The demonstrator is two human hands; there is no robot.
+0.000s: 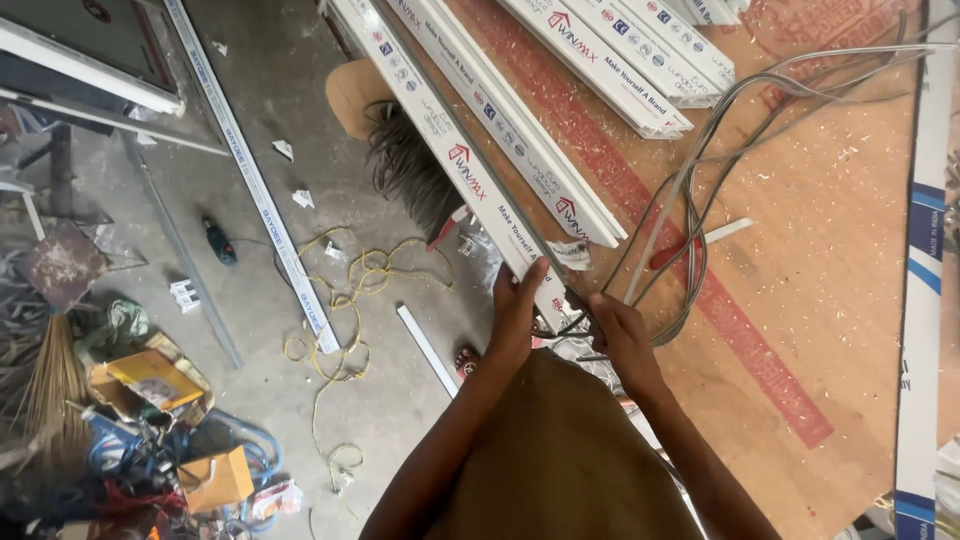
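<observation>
My left hand (517, 312) grips the near end of a long white plastic window profile (455, 150) that runs away up and to the left over the edge of the wooden worktable (800, 230). My right hand (620, 332) is closed just beside it at the profile's end, on a thin dark gasket strip that is mostly hidden by my fingers. A bundle of grey rubber gasket cords (700, 190) loops across the table from the upper right down to my right hand.
More white profiles (620, 60) lie on the table's far side. Another long white profile (250, 180) lies on the concrete floor, with a yellow cord (345, 300), a short white offcut (425, 348), a broom (50, 385), boxes and clutter at lower left.
</observation>
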